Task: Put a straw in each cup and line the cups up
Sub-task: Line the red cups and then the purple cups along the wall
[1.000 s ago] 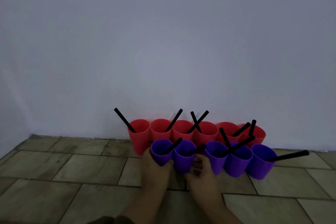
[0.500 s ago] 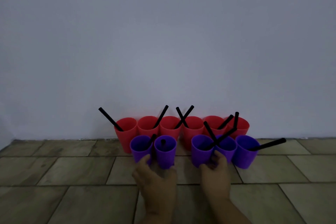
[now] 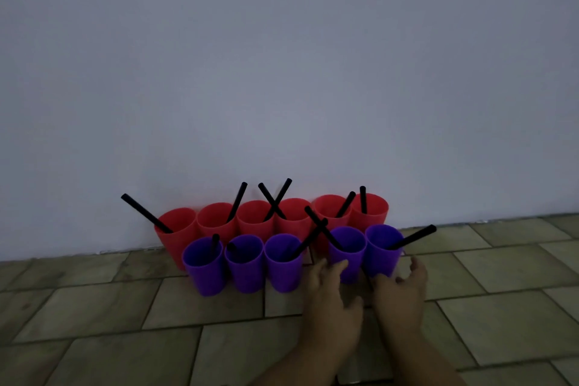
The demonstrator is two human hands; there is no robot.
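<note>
Several red cups [image 3: 255, 218] stand in a row against the wall, each with a black straw [image 3: 145, 213]. In front of them stand several purple cups, also with straws. Three purple cups [image 3: 246, 263] on the left touch each other. After a gap come the fourth purple cup [image 3: 349, 244] and the fifth purple cup [image 3: 383, 246]. My left hand [image 3: 333, 294] has loose fingers touching the fourth cup's left side. My right hand [image 3: 402, 294] is spread at the base of the fifth cup, with its fingers just to the cup's right.
Brown floor tiles [image 3: 156, 307] stretch out to the left, right and front of the cups. A plain pale wall [image 3: 282, 72] rises directly behind the red row. One long straw [image 3: 413, 236] leans out to the right from the fifth purple cup.
Both hands have moved right, from the left and middle purple cups to the last two. The third purple cup now sits against the first two, leaving a gap before the fourth.
</note>
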